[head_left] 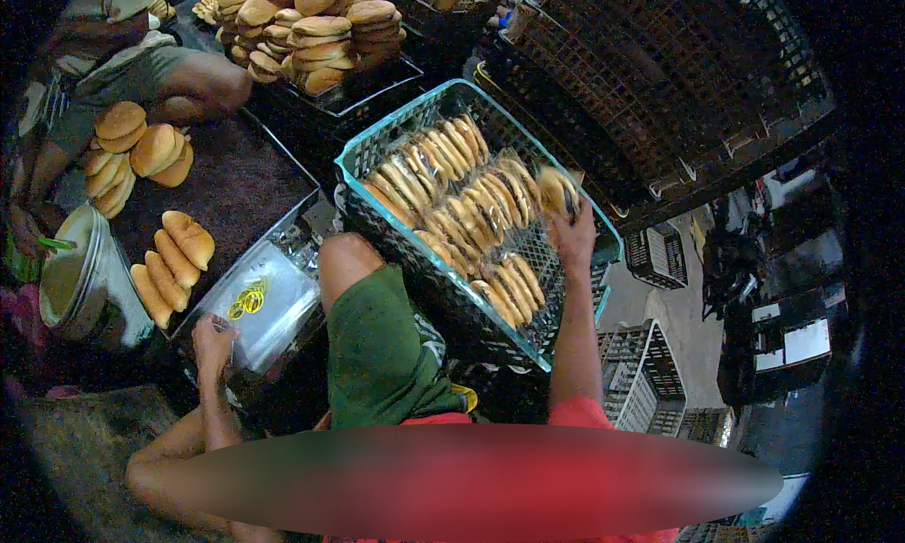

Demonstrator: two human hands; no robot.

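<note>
My right hand [573, 234] is closed on a bagged filled bun [558, 192], slightly blurred, over the right side of a teal-rimmed plastic crate [451, 92]. Inside the crate, rows of filled buns [471, 218] in clear bags stand on edge, packed side by side. On my left, a stack of clear plastic bags [283, 307] lies flat with several yellow rubber bands [248, 300] on top. At the stack's left edge, my left hand [215, 347] has its fingers pinched on a plastic bag.
A dark tray [236, 180] holds long rolls [174, 260] and round buns [141, 152]. Beside it stands a round tub [80, 265], near another person's leg [203, 81]. More buns [311, 29] are heaped behind. Dark crates [650, 81] rise at the far right; a grey crate [646, 378] stands below.
</note>
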